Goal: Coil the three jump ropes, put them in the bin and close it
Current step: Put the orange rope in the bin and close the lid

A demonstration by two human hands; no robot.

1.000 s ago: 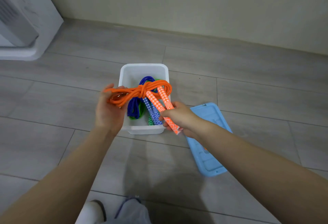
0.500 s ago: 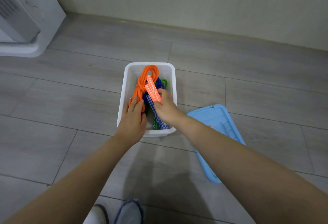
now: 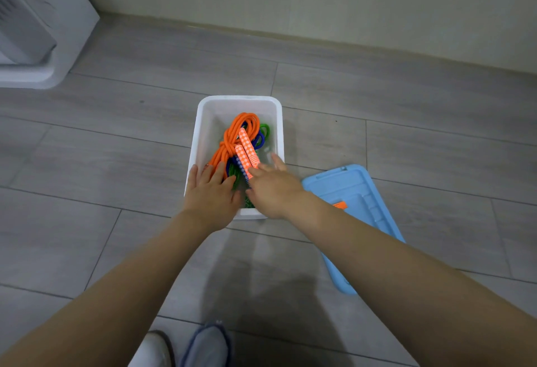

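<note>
On the grey tile floor, listed left to right as I read the head view.

1. White appliance [image 3: 26, 32], far left by the wall. Not part of the job.
2. Left hand [image 3: 210, 192]: fingers spread flat, palm down over the near left of the bin, fingertips on the orange cord. Open; I see no closed grasp.
3. White bin [image 3: 203, 122], centre, uncovered. Holds all three ropes:
 a. orange rope [image 3: 232, 134], coiled and knotted, lying uppermost, its dotted handles side by side;
 b. blue rope [image 3: 260, 140], beneath it;
 c. green rope [image 3: 266, 128], lowest, showing at the far right and near end.
4. Right hand [image 3: 273, 189]: fingers extended, resting against the near ends of the orange handles, thumb by the right wall. Open; pressing rather than gripping, I judge.
5. Blue lid [image 3: 357, 189], flat on the floor, just right of the bin, partly under my right forearm.

Status: coiling and stowing appear complete. Outstanding: fetch lid, seat it on the bin.
</note>
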